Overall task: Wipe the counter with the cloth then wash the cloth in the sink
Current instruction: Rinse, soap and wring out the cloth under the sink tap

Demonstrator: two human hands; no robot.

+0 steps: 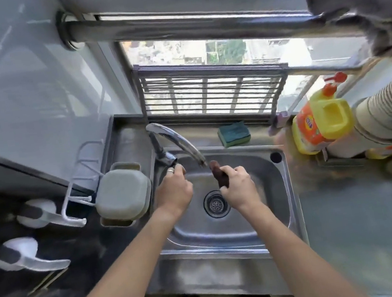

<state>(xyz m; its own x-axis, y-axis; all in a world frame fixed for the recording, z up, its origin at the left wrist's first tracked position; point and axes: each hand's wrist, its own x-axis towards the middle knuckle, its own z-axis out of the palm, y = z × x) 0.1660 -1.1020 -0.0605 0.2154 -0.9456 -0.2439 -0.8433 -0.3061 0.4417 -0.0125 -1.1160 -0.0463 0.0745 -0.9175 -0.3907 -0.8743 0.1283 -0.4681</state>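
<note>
Head camera, looking down: a stainless steel sink (282, 186) set into a grey surface (371, 236). The basin holds no dishes; only its round drain strainer (216, 204) shows at the bottom.

The right hand (237, 185) is over the basin, its grip closed in a fist around a bunched dark brown cloth (219, 174). The cloth's top end pokes out just under the spout of the curved chrome faucet (176, 141). Whether water is running is unclear.

The left hand (174, 189), with a ring on one finger, reaches the faucet's base; its fingers curl at the lever, though how tightly they hold cannot be told.

A green and yellow sponge (234, 133) lies on the sink's back ledge. To the right stands a yellow and orange detergent bottle (321, 124) beside a stack of striped cups (384, 107). To the left, a lidded grey container (123, 193) sits by a white wire rack (81, 188); its contents are hidden.
</note>
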